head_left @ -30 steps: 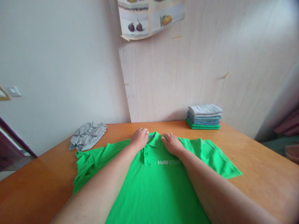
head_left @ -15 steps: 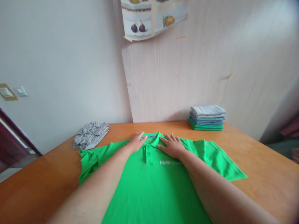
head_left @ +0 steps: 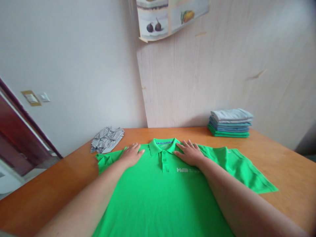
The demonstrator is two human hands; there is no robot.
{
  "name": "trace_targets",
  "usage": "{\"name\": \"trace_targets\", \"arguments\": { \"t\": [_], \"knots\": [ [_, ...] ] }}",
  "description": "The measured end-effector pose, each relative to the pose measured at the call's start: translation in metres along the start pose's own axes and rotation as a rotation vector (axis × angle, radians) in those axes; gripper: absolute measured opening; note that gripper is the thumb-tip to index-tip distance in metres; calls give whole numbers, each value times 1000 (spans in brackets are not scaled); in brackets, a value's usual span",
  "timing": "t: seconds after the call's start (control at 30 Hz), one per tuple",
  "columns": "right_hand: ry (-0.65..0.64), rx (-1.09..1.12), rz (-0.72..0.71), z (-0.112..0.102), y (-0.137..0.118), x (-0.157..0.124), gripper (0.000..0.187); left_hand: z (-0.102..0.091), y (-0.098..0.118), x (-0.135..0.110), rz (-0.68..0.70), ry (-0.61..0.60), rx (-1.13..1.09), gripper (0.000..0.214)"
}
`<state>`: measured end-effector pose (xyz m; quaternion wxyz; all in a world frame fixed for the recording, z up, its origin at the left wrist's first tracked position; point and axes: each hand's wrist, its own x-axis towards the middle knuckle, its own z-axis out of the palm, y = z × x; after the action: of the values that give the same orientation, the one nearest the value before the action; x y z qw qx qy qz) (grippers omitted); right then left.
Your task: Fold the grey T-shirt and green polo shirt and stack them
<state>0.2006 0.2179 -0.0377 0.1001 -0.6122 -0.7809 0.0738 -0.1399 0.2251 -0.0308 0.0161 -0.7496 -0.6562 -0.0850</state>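
Resting palm-down and spread, the left hand (head_left: 131,155) and right hand (head_left: 190,154) touch a green polo shirt (head_left: 158,194) either side of its collar (head_left: 154,148).

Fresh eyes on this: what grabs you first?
A bright green polo shirt lies spread across the table, the left hand and right hand on either side of its collar. A folded clothes stack stands at the back right; a crumpled striped cloth lies at the back left.

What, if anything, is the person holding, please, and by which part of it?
Nothing appears held: the left hand and right hand rest open on the green polo shirt, one on each side of its collar.
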Motion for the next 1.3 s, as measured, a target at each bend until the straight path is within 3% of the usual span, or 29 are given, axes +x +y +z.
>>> {"name": "trace_targets", "arguments": {
  "t": [0.17,0.37,0.57,0.97,1.13,1.3],
  "knots": [
    [2,-9,-4,0,0,-1,78,-4,1,5,-12,-97,67,73],
    [8,-17,-10,2,1,0,78,-7,36,7,70,51,-13,66],
    [11,-5,-9,1,3,1,80,-1,63,0,103,-162,-52,82],
    [48,-71,43,-5,-14,-4,72,-5,52,-3,32,-109,-58,86],
    [-7,-59,36,4,-23,6,80,0,44,-4,64,-153,-51,90],
    [-61,-81,74,11,-16,26,84,2,41,15,78,-156,-58,93]
  ]
}}
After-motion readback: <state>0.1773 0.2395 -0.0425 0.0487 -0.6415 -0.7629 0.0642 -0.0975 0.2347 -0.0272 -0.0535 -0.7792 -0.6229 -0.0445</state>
